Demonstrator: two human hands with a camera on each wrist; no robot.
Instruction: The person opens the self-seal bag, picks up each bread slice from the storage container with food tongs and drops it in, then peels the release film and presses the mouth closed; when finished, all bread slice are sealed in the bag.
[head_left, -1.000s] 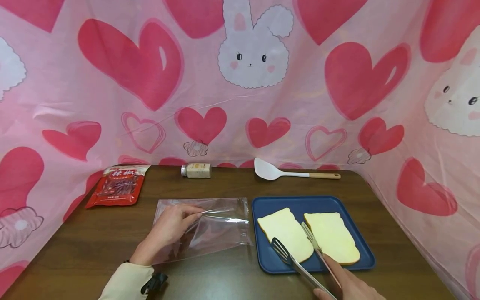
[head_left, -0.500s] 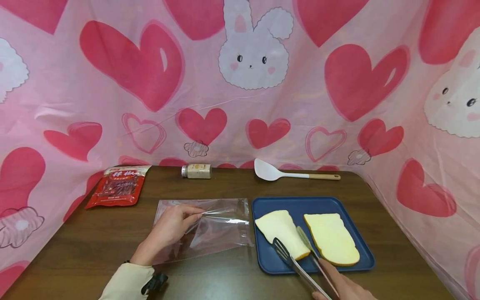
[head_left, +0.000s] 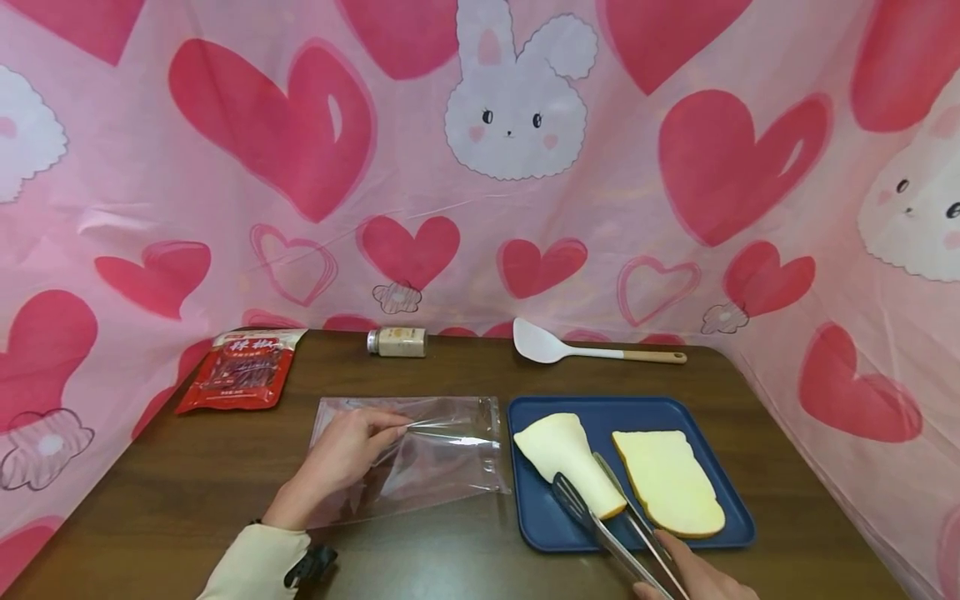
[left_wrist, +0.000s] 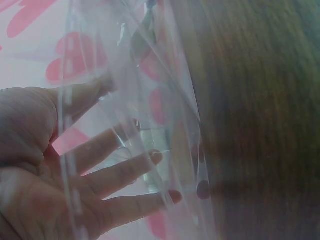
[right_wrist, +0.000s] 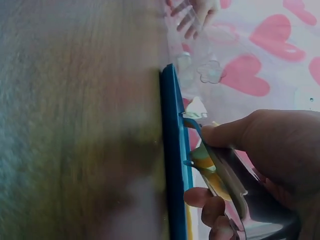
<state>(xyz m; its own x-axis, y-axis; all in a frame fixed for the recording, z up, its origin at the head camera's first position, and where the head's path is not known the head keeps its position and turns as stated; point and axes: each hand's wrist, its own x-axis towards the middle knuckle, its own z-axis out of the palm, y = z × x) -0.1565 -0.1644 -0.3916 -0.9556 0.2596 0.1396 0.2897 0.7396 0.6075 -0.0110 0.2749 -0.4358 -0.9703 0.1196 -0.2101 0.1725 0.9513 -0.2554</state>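
My left hand (head_left: 352, 446) pinches the upper film of a clear plastic bag (head_left: 450, 471) between thumb and index finger. The bag lies flat on the table; in the left wrist view its film (left_wrist: 125, 50) overlaps the other, loosely extended fingers. With my right hand (head_left: 708, 575) I hold metal tongs (head_left: 622, 552) over the front of a blue tray (head_left: 540, 529). The tongs' tips press a slice of bread (head_left: 562, 446) from both sides, and it bulges and narrows between them. Beside it on the tray lies another slice of bread (head_left: 671, 483), flat.
A white spatula (head_left: 540, 342) with a wooden handle lies along the back of the table. A seasoning jar (head_left: 401, 342) lies on its side left of it. At the back left is a red packet (head_left: 243, 371). A pink heart-patterned cloth (head_left: 405, 167) surrounds the table.
The tongs have closed in on the left slice, which was flat and is now squeezed and curved. My left hand keeps its hold on the bag.
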